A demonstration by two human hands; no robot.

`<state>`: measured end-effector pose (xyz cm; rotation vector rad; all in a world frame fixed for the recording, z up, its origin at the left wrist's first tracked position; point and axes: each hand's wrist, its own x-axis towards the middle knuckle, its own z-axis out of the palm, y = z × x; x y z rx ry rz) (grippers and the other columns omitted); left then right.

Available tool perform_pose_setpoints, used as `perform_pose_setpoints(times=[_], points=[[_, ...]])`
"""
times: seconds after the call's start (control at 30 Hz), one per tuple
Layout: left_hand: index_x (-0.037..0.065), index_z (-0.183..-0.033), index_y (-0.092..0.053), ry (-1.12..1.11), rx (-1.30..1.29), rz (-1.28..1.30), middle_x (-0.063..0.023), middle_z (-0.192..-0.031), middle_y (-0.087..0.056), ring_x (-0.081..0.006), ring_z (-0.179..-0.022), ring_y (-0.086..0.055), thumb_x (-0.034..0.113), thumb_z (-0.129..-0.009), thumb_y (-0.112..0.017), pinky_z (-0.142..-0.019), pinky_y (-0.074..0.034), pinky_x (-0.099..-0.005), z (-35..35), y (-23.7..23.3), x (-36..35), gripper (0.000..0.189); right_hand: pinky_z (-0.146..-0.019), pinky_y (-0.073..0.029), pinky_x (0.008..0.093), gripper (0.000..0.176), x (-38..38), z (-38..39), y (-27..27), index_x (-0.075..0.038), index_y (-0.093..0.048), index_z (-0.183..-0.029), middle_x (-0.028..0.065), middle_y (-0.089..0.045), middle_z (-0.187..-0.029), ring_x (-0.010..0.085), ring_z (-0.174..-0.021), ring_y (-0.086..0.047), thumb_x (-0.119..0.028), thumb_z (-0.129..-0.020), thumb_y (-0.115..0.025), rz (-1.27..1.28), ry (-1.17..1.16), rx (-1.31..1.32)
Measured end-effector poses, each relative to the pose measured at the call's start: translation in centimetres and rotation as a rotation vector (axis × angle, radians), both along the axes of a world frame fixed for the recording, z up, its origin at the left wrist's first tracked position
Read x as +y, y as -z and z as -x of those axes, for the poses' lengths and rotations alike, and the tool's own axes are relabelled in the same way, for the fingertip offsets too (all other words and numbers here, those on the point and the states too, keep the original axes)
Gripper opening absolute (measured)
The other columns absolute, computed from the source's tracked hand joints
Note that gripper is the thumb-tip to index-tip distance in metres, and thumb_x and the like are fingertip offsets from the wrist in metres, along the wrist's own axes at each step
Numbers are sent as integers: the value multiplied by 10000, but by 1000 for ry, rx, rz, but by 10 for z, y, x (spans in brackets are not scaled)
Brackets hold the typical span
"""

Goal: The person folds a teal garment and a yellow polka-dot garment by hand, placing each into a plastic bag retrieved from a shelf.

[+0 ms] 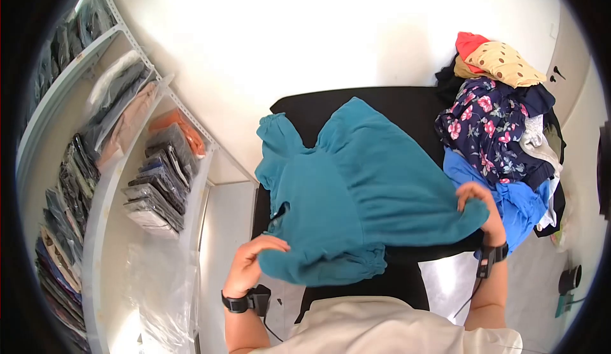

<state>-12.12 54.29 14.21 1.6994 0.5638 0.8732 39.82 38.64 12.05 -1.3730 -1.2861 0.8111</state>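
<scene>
A teal dress (331, 188) with gathered short sleeves and a gathered waist seam lies spread sideways over a black-covered table (407, 102). Its skirt hem faces right and its neckline faces left. My left hand (251, 265) is closed on the dress's near left edge, close to the shoulder. At the right, my right hand (482, 209) grips the lower corner of the hem, which bunches up around the fingers. The near sleeve hangs at the table's front edge. Both wrists wear black straps with a small device and cable.
On the table's right side, clothes are heaped: a navy floral garment (484, 125), a blue garment (522, 207) and a dotted yellow one (506, 61). Shelves (95, 226) at left hold bagged folded clothes (162, 182). A white wall (318, 29) stands behind.
</scene>
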Motion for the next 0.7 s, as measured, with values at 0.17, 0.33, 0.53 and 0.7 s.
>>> perform_pose_setpoints(times=[0.17, 0.33, 0.53, 0.7], points=[[32, -1082, -700, 132, 515, 29, -91, -1097, -680, -266, -1083, -608, 26, -791, -698, -976, -462, -357, -4, 4, -18, 291, -795, -482, 292, 134, -25, 30, 16, -34, -706, -896, 40, -657, -894, 179, -853, -617, -74, -776, -753, 108, -102, -302], [83, -1102, -715, 44, 556, -136, -51, -1073, -617, -258, -1098, -537, 43, -740, -766, -981, -428, -368, -15, 17, -31, 367, -982, -464, 391, 141, -23, 40, 18, -49, -695, -921, 56, -706, -959, 225, -974, -639, -35, -791, -749, 50, -38, -354], [106, -973, -773, 14, 504, -231, -26, -987, -571, -240, -1007, -509, 32, -686, -788, -915, -408, -339, 12, 11, -33, 296, -1169, -337, 491, 102, -35, 21, -10, -11, -676, -843, 61, -713, -828, 168, -771, -675, -108, -856, -703, 31, -63, -29], [80, -842, -746, -4, 468, -137, -13, -909, -574, -215, -898, -521, 44, -651, -753, -890, -377, -316, 31, 9, -28, 194, -1020, -495, 408, 68, -24, 35, -31, -8, -667, -853, 19, -649, -778, 112, -716, -602, -73, -847, -685, 37, -229, 11]])
